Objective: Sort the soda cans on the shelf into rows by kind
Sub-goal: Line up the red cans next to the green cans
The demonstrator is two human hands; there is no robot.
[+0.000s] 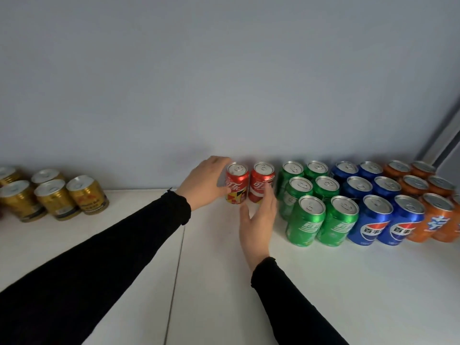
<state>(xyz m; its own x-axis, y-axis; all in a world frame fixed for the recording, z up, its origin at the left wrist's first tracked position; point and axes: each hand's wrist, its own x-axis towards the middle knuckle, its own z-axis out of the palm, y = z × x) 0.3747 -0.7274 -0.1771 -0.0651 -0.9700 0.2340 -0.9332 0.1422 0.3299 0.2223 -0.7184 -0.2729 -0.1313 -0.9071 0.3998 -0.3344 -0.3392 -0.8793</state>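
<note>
Two red cola cans stand upright at the back of the white shelf (323, 282), against the wall: left red can (237, 186), right red can (261, 183), just beside each other. Right of them, green cans (305, 221), blue cans (373, 220) and orange cans (438, 217) already sit in two-wide blocks. Gold cans (87, 195) are loose, well apart at far left.

Step in hand, as judged: squaring the red pair into line with the green block. Push low on the can bodies, not the rims, so neither tips; close the gap to the greens evenly and keep both labels' fronts flush.

Your left hand (204, 183) is curled round the left red can's far side, fingers half closed and touching it; a full grip can't be confirmed. Your right hand (258, 220) is spread open, palm inward, fingertips (268, 186) against the right red can's front, gripping nothing
</note>
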